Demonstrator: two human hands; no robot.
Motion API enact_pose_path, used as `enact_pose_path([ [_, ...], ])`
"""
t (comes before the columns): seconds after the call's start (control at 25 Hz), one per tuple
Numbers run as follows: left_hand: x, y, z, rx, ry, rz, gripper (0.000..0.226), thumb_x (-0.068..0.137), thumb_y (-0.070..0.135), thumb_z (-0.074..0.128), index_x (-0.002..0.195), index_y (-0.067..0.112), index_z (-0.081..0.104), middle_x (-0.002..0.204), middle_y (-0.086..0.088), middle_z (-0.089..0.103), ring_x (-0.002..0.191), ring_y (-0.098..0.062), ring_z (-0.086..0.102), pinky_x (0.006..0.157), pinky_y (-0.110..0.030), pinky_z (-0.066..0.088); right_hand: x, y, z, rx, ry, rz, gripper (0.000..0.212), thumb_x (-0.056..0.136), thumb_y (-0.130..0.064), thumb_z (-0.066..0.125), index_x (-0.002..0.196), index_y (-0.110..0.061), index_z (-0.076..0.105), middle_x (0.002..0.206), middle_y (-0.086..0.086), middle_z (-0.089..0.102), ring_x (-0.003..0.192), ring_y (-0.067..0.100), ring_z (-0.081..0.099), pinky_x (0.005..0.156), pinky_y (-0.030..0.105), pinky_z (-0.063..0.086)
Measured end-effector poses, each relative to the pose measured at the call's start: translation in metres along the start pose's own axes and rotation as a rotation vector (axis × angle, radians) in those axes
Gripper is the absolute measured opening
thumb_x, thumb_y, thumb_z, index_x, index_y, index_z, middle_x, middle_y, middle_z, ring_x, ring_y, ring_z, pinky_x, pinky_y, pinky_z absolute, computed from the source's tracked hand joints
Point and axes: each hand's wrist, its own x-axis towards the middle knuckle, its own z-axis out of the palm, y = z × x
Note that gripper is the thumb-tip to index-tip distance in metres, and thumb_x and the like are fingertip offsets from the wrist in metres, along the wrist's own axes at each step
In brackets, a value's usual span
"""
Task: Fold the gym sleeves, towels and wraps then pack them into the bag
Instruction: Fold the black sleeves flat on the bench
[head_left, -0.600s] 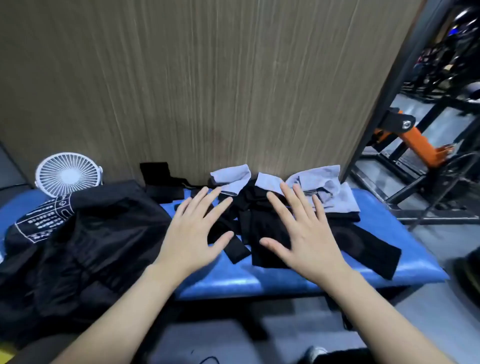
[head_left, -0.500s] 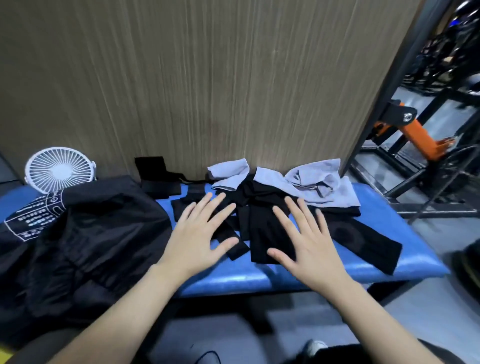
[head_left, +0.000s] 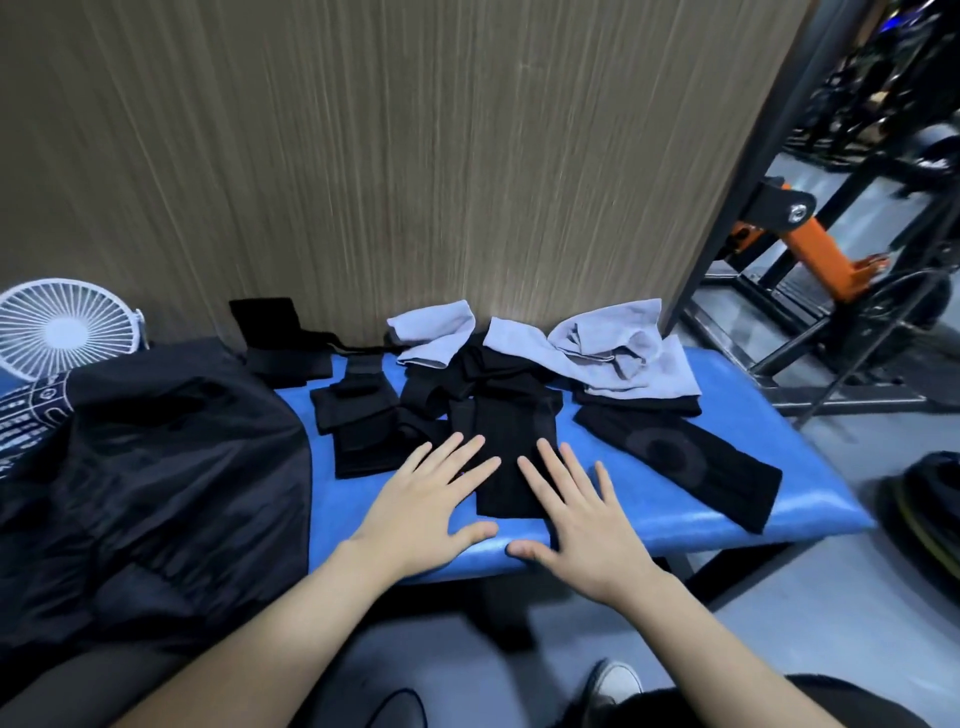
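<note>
On the blue padded bench (head_left: 737, 415) lies a heap of black gym sleeves and wraps. One black sleeve (head_left: 511, 447) lies flat in the middle. Another black sleeve (head_left: 680, 460) stretches toward the right. Black wraps (head_left: 358, 426) lie left of the middle. Two grey towels (head_left: 439, 332) (head_left: 623, 348) are bunched at the back by the wall. The black bag (head_left: 145, 483) slumps over the bench's left part. My left hand (head_left: 431, 506) and my right hand (head_left: 582, 512) lie flat with spread fingers at the near end of the middle sleeve, holding nothing.
A white fan (head_left: 65, 325) stands at the back left behind the bag. A wood-grain wall panel (head_left: 389, 156) runs right behind the bench. Gym machines with an orange arm (head_left: 815, 249) stand to the right, and a black weight plate (head_left: 930, 499) lies on the floor.
Both hands have drawn back toward the bench's near edge and closer together, from over the pile to the near end of the middle sleeve. The view has tilted down slightly.
</note>
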Motion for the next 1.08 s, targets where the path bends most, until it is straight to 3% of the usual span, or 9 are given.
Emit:
enact_pose_path([
  [0.2, -0.004, 0.005, 0.000, 0.012, -0.015, -0.007, 0.070, 0.093, 0.071, 0.031, 0.154, 0.037, 0.030, 0.165, 0.011, 0.012, 0.153, -0.013, 0.007, 0.124, -0.037, 0.009, -0.001, -0.006, -0.006, -0.002, -0.058, 0.022, 0.096, 0.081, -0.087, 0.012, 0.159, -0.032, 0.013, 0.168, -0.002, 0.003, 0.155, 0.018, 0.000, 0.123, 0.053, 0.002],
  [0.28, -0.006, 0.012, -0.001, 0.038, 0.067, -0.017, 0.062, 0.093, 0.066, 0.037, 0.143, 0.032, 0.051, 0.150, 0.003, 0.044, 0.138, -0.020, 0.039, 0.111, -0.041, 0.038, -0.005, -0.011, -0.010, -0.069, 0.006, 0.004, 0.086, 0.087, -0.080, 0.026, 0.153, -0.026, 0.038, 0.159, 0.007, 0.036, 0.146, 0.027, 0.035, 0.119, 0.056, 0.022],
  [0.36, -0.008, 0.017, -0.002, 0.061, 0.154, -0.052, 0.056, 0.093, 0.062, 0.039, 0.130, 0.029, 0.064, 0.118, 0.003, 0.056, 0.108, -0.020, 0.053, 0.089, -0.037, 0.049, -0.013, -0.021, -0.012, -0.138, 0.090, -0.052, 0.078, 0.084, -0.071, 0.038, 0.140, -0.019, 0.056, 0.130, 0.010, 0.061, 0.115, 0.030, 0.059, 0.104, 0.051, 0.044],
  [0.44, -0.013, 0.022, -0.003, 0.046, 0.179, -0.084, 0.056, 0.093, 0.063, 0.037, 0.127, 0.030, 0.066, 0.107, 0.006, 0.054, 0.099, -0.018, 0.052, 0.084, -0.032, 0.047, -0.025, -0.034, -0.014, -0.123, 0.129, -0.132, 0.075, 0.084, -0.068, 0.042, 0.137, -0.017, 0.058, 0.111, 0.005, 0.058, 0.097, 0.027, 0.056, 0.091, 0.043, 0.048],
  [0.6, -0.025, 0.020, -0.007, -0.004, 0.115, -0.087, 0.058, 0.092, 0.065, 0.033, 0.131, 0.032, 0.060, 0.123, 0.010, 0.054, 0.118, -0.015, 0.047, 0.097, -0.032, 0.042, -0.037, -0.042, -0.024, 0.320, -0.021, -0.188, 0.057, 0.091, -0.059, 0.049, 0.137, -0.025, 0.055, 0.118, -0.006, 0.050, 0.095, 0.015, 0.052, 0.088, 0.032, 0.047],
  [0.68, -0.029, 0.014, -0.008, -0.007, 0.086, -0.077, 0.054, 0.092, 0.061, 0.036, 0.135, 0.034, 0.056, 0.133, 0.011, 0.050, 0.128, -0.014, 0.041, 0.106, -0.033, 0.037, -0.031, -0.036, -0.026, 0.491, 0.092, -0.175, 0.040, 0.093, -0.048, 0.052, 0.126, -0.026, 0.062, 0.112, -0.012, 0.057, 0.093, 0.010, 0.056, 0.086, 0.034, 0.050],
  [0.8, -0.035, 0.002, -0.010, 0.014, 0.062, -0.067, 0.044, 0.095, 0.048, 0.052, 0.138, 0.037, 0.054, 0.139, 0.011, 0.048, 0.132, -0.014, 0.038, 0.108, -0.030, 0.030, -0.010, -0.015, -0.020, 0.237, 0.341, -0.088, 0.044, 0.096, -0.045, 0.044, 0.133, -0.025, 0.058, 0.131, -0.005, 0.056, 0.121, 0.021, 0.051, 0.098, 0.044, 0.046],
  [0.96, -0.039, -0.024, -0.017, 0.084, 0.036, -0.079, 0.046, 0.096, 0.051, 0.035, 0.137, 0.043, 0.053, 0.140, 0.010, 0.051, 0.130, -0.016, 0.043, 0.103, -0.031, 0.034, 0.004, 0.000, -0.010, 0.055, -0.029, 0.163, 0.084, 0.083, -0.081, 0.005, 0.156, -0.042, 0.016, 0.168, -0.004, 0.003, 0.154, 0.024, -0.003, 0.122, 0.054, 0.007],
  [1.08, -0.037, -0.045, -0.022, 0.011, -0.084, -0.160, 0.070, 0.087, 0.070, 0.005, 0.150, 0.050, 0.029, 0.158, 0.019, 0.027, 0.147, -0.010, 0.020, 0.112, -0.029, 0.020, -0.003, 0.002, -0.008, 0.089, -0.110, 0.295, 0.079, 0.087, -0.078, 0.010, 0.157, -0.043, 0.007, 0.167, -0.008, -0.008, 0.153, 0.022, -0.014, 0.122, 0.053, 0.000],
])
